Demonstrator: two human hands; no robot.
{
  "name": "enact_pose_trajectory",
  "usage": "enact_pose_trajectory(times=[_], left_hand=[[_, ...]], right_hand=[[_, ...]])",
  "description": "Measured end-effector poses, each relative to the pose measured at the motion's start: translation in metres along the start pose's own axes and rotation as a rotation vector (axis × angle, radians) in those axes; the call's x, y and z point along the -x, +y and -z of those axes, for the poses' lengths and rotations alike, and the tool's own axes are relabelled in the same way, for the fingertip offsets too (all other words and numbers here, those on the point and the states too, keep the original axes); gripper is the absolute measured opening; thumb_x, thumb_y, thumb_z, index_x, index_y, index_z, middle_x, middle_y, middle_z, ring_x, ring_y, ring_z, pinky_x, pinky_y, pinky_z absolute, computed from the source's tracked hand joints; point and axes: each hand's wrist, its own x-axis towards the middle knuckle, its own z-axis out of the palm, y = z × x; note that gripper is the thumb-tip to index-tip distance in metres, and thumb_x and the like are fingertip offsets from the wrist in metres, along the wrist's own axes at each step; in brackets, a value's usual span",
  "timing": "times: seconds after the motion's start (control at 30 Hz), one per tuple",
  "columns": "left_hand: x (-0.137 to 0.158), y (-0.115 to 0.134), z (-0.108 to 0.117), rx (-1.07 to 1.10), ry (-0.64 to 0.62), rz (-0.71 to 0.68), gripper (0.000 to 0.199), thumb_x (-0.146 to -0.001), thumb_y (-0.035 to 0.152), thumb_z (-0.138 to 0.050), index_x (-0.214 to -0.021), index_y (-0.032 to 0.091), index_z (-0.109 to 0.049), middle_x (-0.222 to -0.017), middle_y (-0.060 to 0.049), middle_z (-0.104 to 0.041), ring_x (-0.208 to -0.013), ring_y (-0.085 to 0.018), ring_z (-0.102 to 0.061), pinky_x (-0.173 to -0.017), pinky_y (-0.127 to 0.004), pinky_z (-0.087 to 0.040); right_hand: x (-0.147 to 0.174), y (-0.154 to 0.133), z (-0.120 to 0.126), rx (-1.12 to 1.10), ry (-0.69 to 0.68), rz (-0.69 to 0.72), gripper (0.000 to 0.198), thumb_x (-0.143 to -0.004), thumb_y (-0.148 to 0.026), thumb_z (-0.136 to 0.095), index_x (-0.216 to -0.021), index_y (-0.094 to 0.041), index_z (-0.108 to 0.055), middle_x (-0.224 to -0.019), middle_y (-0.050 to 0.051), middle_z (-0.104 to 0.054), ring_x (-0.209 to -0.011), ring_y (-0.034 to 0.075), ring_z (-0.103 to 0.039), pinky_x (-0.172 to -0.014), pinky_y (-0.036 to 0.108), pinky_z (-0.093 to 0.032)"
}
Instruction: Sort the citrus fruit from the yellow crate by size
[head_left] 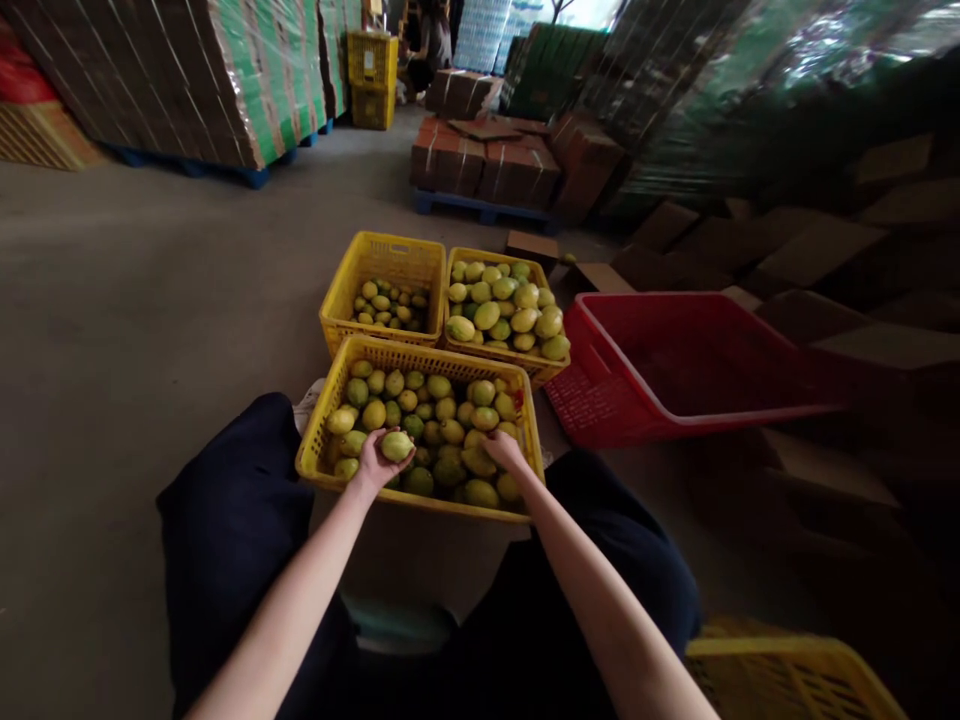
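A yellow-green lemon (397, 446) rests in my left hand (377, 459), palm up with the fingers curled round it, above the left part of the front yellow crate (420, 506). That crate stands between my knees and holds many lemons, some yellow and some greener. My right hand (505, 452) reaches into its right side, fingers drawn together against the lemons (480, 461). Whatever those fingers grip is hidden from me.
Behind stand a yellow crate (330, 300) of smaller lemons and another (551, 372) heaped with larger ones. A red crate (660, 425) is on the right. Flattened cardboard (817, 250), boxes on a blue pallet (480, 208) and a distant person (435, 40) lie beyond.
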Motion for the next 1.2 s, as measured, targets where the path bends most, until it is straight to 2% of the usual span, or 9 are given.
enact_pose_trajectory(times=[0.13,0.2,0.37,0.47,0.67,0.83,0.93,1.13,1.2], left_hand=[[-0.001,0.0,0.002,0.027,0.018,-0.032,0.017,-0.085,0.02,-0.053,-0.098,0.017,-0.063,-0.078,-0.007,-0.07,-0.074,-0.022,-0.07,-0.073,-0.039,-0.06],[-0.002,-0.001,0.002,0.025,0.012,-0.032,0.015,-0.085,0.02,-0.052,-0.097,0.019,-0.062,-0.078,-0.007,-0.07,-0.074,-0.022,-0.07,-0.074,-0.039,-0.06],[-0.003,-0.003,0.002,-0.001,0.017,-0.04,0.012,-0.086,0.023,-0.051,-0.092,0.019,-0.061,-0.077,-0.005,-0.069,-0.073,-0.02,-0.069,-0.075,-0.039,-0.06],[-0.004,-0.003,0.001,-0.01,0.022,-0.042,0.013,-0.086,0.023,-0.05,-0.091,0.018,-0.06,-0.078,-0.005,-0.068,-0.074,-0.02,-0.069,-0.074,-0.039,-0.059],[-0.003,0.0,0.001,0.022,0.016,-0.065,0.012,-0.087,0.024,-0.049,-0.09,0.018,-0.058,-0.078,-0.005,-0.067,-0.078,-0.019,-0.068,-0.077,-0.036,-0.059],[0.001,0.0,0.001,-0.079,0.105,-0.05,0.02,-0.087,0.026,-0.045,-0.101,0.019,-0.058,-0.077,-0.005,-0.065,-0.079,-0.021,-0.067,-0.072,-0.035,-0.059],[0.008,0.01,-0.022,-0.157,0.097,-0.062,0.022,-0.091,0.024,-0.04,-0.104,0.017,-0.057,-0.074,-0.005,-0.063,-0.075,-0.021,-0.066,-0.068,-0.035,-0.058],[0.044,0.068,-0.134,-0.314,-0.186,-0.193,0.028,-0.095,0.04,-0.054,-0.095,0.013,-0.063,-0.077,-0.006,-0.069,-0.064,-0.015,-0.065,-0.057,-0.024,-0.055],[0.056,0.082,-0.155,-0.387,-0.284,-0.222,0.035,-0.095,0.044,-0.052,-0.093,0.011,-0.064,-0.075,-0.007,-0.069,-0.056,-0.015,-0.063,-0.044,-0.023,-0.049]], right_hand=[[-0.01,-0.01,-0.028,0.192,-0.177,-0.195,0.029,-0.092,-0.031,-0.064,-0.116,-0.014,-0.063,-0.117,0.011,-0.065,-0.101,0.022,-0.065,-0.088,0.041,-0.055],[-0.014,-0.017,-0.039,0.248,-0.206,-0.254,0.035,-0.094,-0.035,-0.061,-0.123,-0.016,-0.059,-0.124,0.01,-0.062,-0.106,0.023,-0.063,-0.089,0.044,-0.055],[-0.011,-0.018,-0.05,0.259,-0.094,-0.316,0.024,-0.086,-0.027,-0.066,-0.097,-0.007,-0.072,-0.108,0.026,-0.069,-0.111,0.037,-0.066,-0.088,0.042,-0.052],[-0.008,-0.01,-0.047,0.199,-0.029,-0.324,0.025,-0.079,-0.03,-0.07,-0.091,-0.008,-0.073,-0.102,0.028,-0.071,-0.106,0.039,-0.068,-0.082,0.041,-0.053],[-0.002,0.001,-0.038,-0.068,-0.017,-0.214,0.032,-0.061,-0.027,-0.08,-0.088,-0.013,-0.072,-0.087,0.017,-0.073,-0.095,0.036,-0.069,-0.077,0.04,-0.051],[0.002,-0.027,-0.038,-0.442,-0.08,0.014,0.042,-0.051,-0.032,-0.084,-0.087,-0.017,-0.068,-0.081,0.002,-0.07,-0.081,0.022,-0.066,-0.074,0.031,-0.051],[-0.002,-0.063,-0.019,-0.614,-0.095,0.121,0.056,-0.045,-0.039,-0.084,-0.093,-0.017,-0.064,-0.082,0.0,-0.067,-0.072,0.017,-0.062,-0.067,0.03,-0.051],[0.005,-0.117,0.058,-1.083,-0.17,0.37,0.056,-0.05,-0.043,-0.083,-0.098,-0.023,-0.06,-0.09,0.0,-0.066,-0.078,0.017,-0.061,-0.07,0.029,-0.051],[0.012,-0.121,0.072,-1.212,-0.171,0.355,0.05,-0.056,-0.045,-0.081,-0.097,-0.023,-0.062,-0.088,0.001,-0.066,-0.076,0.018,-0.061,-0.066,0.029,-0.05]])
